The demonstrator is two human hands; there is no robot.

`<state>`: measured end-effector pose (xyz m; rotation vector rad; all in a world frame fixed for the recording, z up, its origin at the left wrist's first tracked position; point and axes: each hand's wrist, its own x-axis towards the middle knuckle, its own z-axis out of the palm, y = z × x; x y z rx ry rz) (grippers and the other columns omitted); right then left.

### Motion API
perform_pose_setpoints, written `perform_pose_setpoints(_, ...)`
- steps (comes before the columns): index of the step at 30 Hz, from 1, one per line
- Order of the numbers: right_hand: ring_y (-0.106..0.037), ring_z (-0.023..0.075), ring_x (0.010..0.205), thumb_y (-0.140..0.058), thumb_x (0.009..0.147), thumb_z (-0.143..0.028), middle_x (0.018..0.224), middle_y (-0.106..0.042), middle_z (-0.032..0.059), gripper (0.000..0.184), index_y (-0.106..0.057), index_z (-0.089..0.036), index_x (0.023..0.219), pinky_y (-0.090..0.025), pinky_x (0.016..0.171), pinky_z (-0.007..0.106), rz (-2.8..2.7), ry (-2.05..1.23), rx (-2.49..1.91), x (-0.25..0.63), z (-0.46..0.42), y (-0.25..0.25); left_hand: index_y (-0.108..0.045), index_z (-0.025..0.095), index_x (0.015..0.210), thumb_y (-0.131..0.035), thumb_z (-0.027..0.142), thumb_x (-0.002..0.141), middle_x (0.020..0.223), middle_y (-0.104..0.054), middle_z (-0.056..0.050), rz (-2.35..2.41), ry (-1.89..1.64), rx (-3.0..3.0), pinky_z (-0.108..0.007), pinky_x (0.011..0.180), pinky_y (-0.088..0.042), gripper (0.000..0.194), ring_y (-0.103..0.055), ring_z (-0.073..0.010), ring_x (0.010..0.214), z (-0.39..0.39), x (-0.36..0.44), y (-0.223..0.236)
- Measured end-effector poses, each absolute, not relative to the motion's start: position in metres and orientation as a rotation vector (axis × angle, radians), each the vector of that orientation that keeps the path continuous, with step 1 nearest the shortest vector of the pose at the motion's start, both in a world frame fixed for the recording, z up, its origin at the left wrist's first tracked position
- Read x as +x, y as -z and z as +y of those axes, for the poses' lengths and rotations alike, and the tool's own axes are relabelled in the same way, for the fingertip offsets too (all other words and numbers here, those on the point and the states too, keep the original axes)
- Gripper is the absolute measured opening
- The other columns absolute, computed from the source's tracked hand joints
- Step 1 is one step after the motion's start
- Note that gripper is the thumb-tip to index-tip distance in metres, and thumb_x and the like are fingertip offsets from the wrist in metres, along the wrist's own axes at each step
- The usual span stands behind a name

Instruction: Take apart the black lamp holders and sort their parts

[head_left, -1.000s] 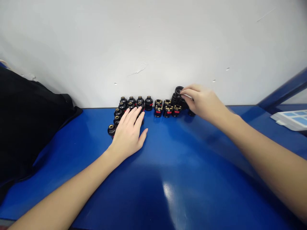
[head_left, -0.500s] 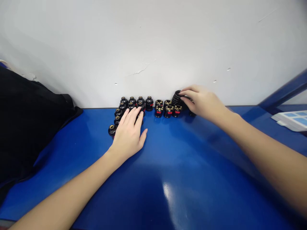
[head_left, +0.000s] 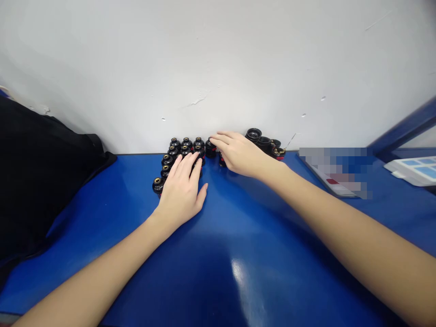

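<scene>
The black capped parts (head_left: 166, 160), which had small brass-coloured openings on top, stood upright in a close group near the back edge of the blue table (head_left: 190, 272), left of its middle. The left hand (head_left: 182, 190) lay over the front right side of this group, so several of them were partly covered and their exact number could not be told. Its fingers were long and slightly separated, pointing to the back edge, with the thumb spread apart to the right; whether they pressed on the parts could not be seen. At the right end of the back row, the end capped part (head_left: 210, 150) was just beneath the fingertips of the right hand (head_left: 238, 152), which covered part of its top. These fingers lay close together, almost straight; contact was not clear, and the thumb was hard to make out. Under the same hand, a short black part (head_left: 222, 160) showed only a small piece with red. To the right, the open black rings (head_left: 254, 135) were near the back edge, their lower portions hidden by the wrist, and beside them was a part with metal contacts (head_left: 279, 153), also partly hidden. Further right, a flat object (head_left: 335, 181) was blurred by coarse squares, and its face could not be read.
</scene>
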<state>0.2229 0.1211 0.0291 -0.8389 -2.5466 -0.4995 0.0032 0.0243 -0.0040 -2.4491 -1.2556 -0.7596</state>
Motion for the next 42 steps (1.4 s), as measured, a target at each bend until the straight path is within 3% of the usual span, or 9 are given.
perform_pose_setpoints(5, -0.064, 0.037, 0.134, -0.042, 0.098, -0.003, 0.142, -0.069, 0.0279, 0.048, -0.061, 0.009, 0.141, -0.049, 0.117, 0.049, -2.575, 0.505, -0.896, 0.214, 0.124, -0.03, -0.048, -0.001, 0.151, -0.058, 0.025, 0.1, 0.16, -0.049, -0.03, -1.245, 0.729, -2.431, -0.064, 0.13, -0.034, 0.058, -0.045, -0.0424, 0.153, 0.024, 0.003, 0.004)
perform_pose_setpoints(17, -0.067, 0.036, 0.12, -0.049, 0.094, 0.003, 0.128, -0.074, 0.0232, 0.04, -0.072, -0.003, 0.126, -0.056, 0.107, 0.053, -2.574, 0.428, -0.796, 0.219, 0.077, -0.035, -0.05, -0.005, 0.15, -0.055, 0.016, 0.095, 0.159, -0.05, -0.03, -1.241, 0.706, -2.411, -0.061, 0.132, -0.033, 0.059, -0.046, -0.0406, 0.153, 0.024, 0.004, 0.003)
perform_pose_setpoints(24, -0.071, 0.0305, 0.097, -0.049, 0.103, -0.009, 0.12, -0.069, 0.0207, 0.028, -0.068, -0.009, 0.123, -0.064, 0.084, 0.045, -2.553, 0.195, -0.902, 0.227, 0.029, -0.038, -0.049, -0.006, 0.15, -0.055, 0.01, 0.09, 0.16, -0.049, -0.03, -1.215, 0.728, -2.422, -0.063, 0.132, -0.032, 0.062, -0.044, -0.0415, 0.153, 0.024, 0.004, 0.006)
perform_pose_setpoints(27, -0.072, 0.0322, 0.105, -0.057, 0.103, -0.016, 0.124, -0.066, 0.0193, 0.024, -0.064, -0.013, 0.126, -0.063, 0.088, 0.047, -2.513, 0.011, -0.967, 0.232, 0.016, -0.033, -0.049, -0.007, 0.149, -0.055, 0.008, 0.089, 0.16, -0.048, -0.031, -1.2, 0.751, -2.433, -0.064, 0.133, -0.029, 0.062, -0.042, -0.0426, 0.155, 0.023, 0.003, 0.005)
perform_pose_setpoints(31, -0.072, 0.0301, 0.112, -0.071, 0.097, -0.02, 0.128, -0.07, 0.0146, 0.045, -0.053, -0.017, 0.138, -0.061, 0.096, 0.047, -2.326, -0.358, -1.055, 0.237, 0.013, -0.006, -0.048, 0.0, 0.15, -0.054, 0.007, 0.09, 0.16, -0.049, -0.028, -1.128, 0.818, -2.495, -0.066, 0.133, -0.026, 0.061, -0.039, -0.0405, 0.157, 0.022, 0.005, 0.004)
perform_pose_setpoints(36, -0.072, 0.029, 0.103, -0.077, 0.094, -0.03, 0.114, -0.076, 0.0094, 0.029, -0.065, -0.021, 0.118, -0.06, 0.092, 0.047, -2.135, -0.558, -1.089, 0.234, 0.02, 0.022, -0.05, 0.015, 0.151, -0.054, 0.006, 0.093, 0.15, -0.058, -0.018, -0.989, 0.988, -2.674, -0.064, 0.131, -0.033, 0.058, -0.051, -0.0328, 0.147, 0.019, 0.007, 0.003)
perform_pose_setpoints(42, -0.071, 0.0287, 0.105, -0.065, 0.101, -0.03, 0.116, -0.075, 0.0104, 0.021, -0.064, -0.022, 0.121, -0.058, 0.094, 0.049, -2.116, -0.628, -1.072, 0.233, 0.017, 0.018, -0.061, 0.025, 0.141, -0.059, 0.007, 0.095, 0.137, -0.06, -0.012, -0.957, 1.067, -2.818, -0.051, 0.111, -0.054, 0.049, -0.063, -0.0268, 0.122, 0.016, 0.008, 0.004)
